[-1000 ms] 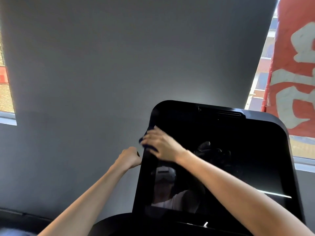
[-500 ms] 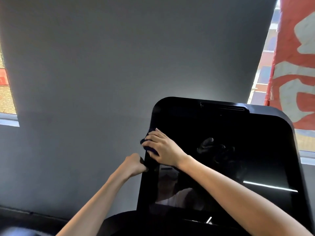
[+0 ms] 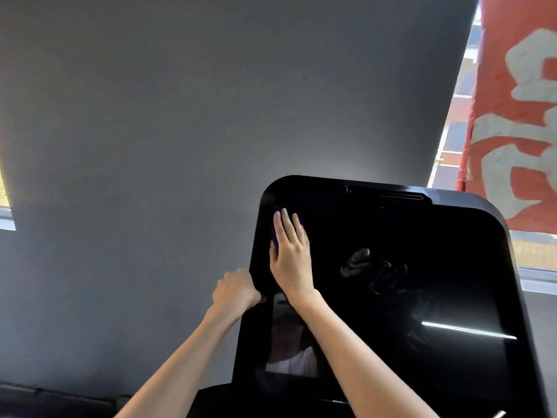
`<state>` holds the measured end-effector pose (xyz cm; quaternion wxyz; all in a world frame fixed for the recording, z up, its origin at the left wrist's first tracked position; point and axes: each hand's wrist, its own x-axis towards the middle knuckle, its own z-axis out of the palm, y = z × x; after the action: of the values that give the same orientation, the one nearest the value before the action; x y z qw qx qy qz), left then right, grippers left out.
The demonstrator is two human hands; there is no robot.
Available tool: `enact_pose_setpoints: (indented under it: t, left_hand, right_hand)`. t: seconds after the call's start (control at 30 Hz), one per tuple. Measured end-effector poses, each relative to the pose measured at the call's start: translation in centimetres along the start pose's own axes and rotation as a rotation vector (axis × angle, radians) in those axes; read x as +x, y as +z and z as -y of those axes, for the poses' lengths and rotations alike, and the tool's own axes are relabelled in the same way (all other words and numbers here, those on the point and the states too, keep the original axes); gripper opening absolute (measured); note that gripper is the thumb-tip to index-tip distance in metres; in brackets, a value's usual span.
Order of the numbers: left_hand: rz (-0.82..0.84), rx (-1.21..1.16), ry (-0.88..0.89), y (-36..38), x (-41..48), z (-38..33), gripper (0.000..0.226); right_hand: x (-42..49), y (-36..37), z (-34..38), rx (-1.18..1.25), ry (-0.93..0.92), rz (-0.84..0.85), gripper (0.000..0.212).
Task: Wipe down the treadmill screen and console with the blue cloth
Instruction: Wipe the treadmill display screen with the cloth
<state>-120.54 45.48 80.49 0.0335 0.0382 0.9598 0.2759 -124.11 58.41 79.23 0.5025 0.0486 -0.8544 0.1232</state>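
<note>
Peeking beneath right grip (image 3: pixel 291 257): blue cloth (image 3: pixel 273 236)

A gym, by its treadmill screen (image 3: pixel 422 236) (big, glossy black).

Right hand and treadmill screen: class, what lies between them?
The blue cloth, pressed flat under the right hand against the treadmill screen. Its dark edge peeks out beside the hand in the head view.

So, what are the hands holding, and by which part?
The left hand grips the screen by its left edge; the right hand only presses the cloth flat.
</note>
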Motion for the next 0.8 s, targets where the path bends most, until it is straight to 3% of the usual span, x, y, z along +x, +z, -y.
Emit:
enact_pose_setpoints:
  t: [0.07, 0.1, 0.2, 0.23, 0.37, 0.43, 0.5, 0.63, 0.67, 0.8]
  left_hand:
    - [0.002, 0.008, -0.008, 0.0, 0.1, 0.0, 0.024]
    - [0.007, 0.009, -0.015, -0.1, 0.1, 0.0, 0.026]
    - [0.032, 0.012, -0.027, -0.3, 0.4, -0.2, 0.034]
    - [0.036, 0.015, -0.026, -0.4, 0.4, -0.4, 0.035]
    - [0.049, 0.030, -0.043, -0.8, 0.2, -0.9, 0.033]
    - [0.041, 0.040, -0.042, -0.8, 0.1, -0.8, 0.031]
    - [0.027, 0.050, -0.037, -0.7, 0.0, -0.4, 0.029]
    - [0.035, 0.060, -0.045, -0.4, 0.1, -0.5, 0.027]
    - [0.036, 0.067, -0.049, -0.5, 0.0, -0.7, 0.027]
    - [-0.014, 0.150, -0.041, -0.4, -0.3, -1.5, 0.018]
  right_hand:
    - [0.7, -0.7, -1.9, -0.032, -0.172, 0.029, 0.055]
    - [1.7, -1.2, -2.8, -0.029, -0.136, -0.013, 0.054]
    - [5.2, -1.6, -3.0, 0.132, 0.301, -0.179, 0.051]
    - [5.8, -1.2, -2.1, 0.185, 0.325, -0.178, 0.051]
    - [3.7, 0.7, 0.5, 0.210, -0.181, 0.090, 0.048]
    - [3.4, 0.2, -0.8, 0.170, -0.285, 0.131, 0.049]
    - [3.7, -0.4, -2.6, 0.080, -0.192, 0.038, 0.055]
    - [3.4, -1.6, -3.6, -0.016, 0.229, -0.126, 0.058]
    - [2.8, -1.5, -2.9, 0.007, 0.219, -0.097, 0.058]
    - [0.2, -2.0, -2.3, -0.005, -0.218, 0.185, 0.060]
